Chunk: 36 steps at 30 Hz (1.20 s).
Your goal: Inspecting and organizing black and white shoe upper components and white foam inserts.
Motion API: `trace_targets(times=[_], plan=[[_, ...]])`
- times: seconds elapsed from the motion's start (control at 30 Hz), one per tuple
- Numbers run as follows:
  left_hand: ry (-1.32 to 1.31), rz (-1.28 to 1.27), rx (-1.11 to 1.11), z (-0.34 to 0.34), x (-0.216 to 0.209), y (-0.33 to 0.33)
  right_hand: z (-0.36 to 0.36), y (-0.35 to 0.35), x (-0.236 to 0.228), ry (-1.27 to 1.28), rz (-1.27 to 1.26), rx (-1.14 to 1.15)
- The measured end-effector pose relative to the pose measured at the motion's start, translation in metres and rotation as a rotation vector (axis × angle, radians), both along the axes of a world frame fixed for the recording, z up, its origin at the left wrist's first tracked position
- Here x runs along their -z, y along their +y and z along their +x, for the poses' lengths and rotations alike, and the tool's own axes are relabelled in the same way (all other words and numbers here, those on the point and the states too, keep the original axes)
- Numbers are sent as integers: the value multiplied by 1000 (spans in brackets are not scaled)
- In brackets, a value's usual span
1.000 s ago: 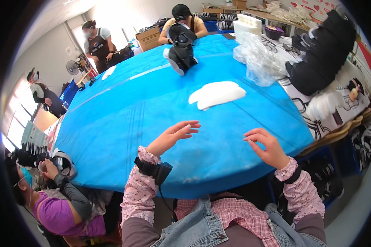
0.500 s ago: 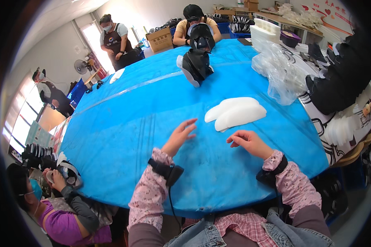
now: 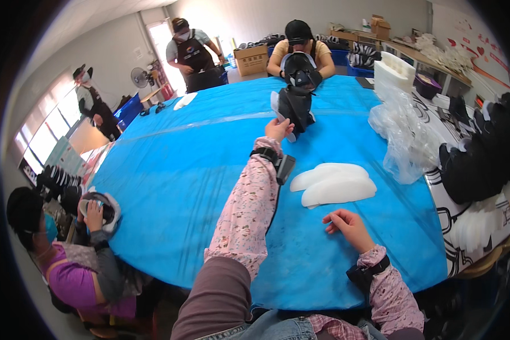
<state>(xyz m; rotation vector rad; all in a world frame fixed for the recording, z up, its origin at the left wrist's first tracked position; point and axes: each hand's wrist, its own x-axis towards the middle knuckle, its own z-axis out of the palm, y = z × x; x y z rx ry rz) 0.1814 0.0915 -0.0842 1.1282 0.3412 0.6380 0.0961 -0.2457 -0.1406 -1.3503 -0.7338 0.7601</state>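
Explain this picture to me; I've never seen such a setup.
There is no machine: these are a person's bare hands, seen by a wide camera worn on the head, so straight edges look bent. The left hand reaches across the blue table cover to the white edge of a black shoe-like item; whether it grips or merely touches is hard to tell. The right hand is nearer, fingers loosely curled, apparently empty. Just beyond it lie overlapping white pads, with a clear plastic bag further right.
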Motion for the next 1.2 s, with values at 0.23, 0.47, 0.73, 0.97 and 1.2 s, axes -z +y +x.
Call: trace_targets(times=[0.23, 0.47, 0.73, 0.97, 1.2], plan=[[-49, 600, -226, -67, -47, -30, 9, -8, 4, -5, -25, 31], [-336, 1051, -279, -222, -100, -56, -16, -10, -35, 432, 388, -5], [-390, 392, -56, -245, -99, -63, -17, 34, -59, 417, 638, 4], [-134, 1081, -189, -278, -43, -71, -26, 45, -18, 66, 314, 71], [-176, 1223, -175, -294, -25, -93, -36, 26, -11, 146, 213, -21]])
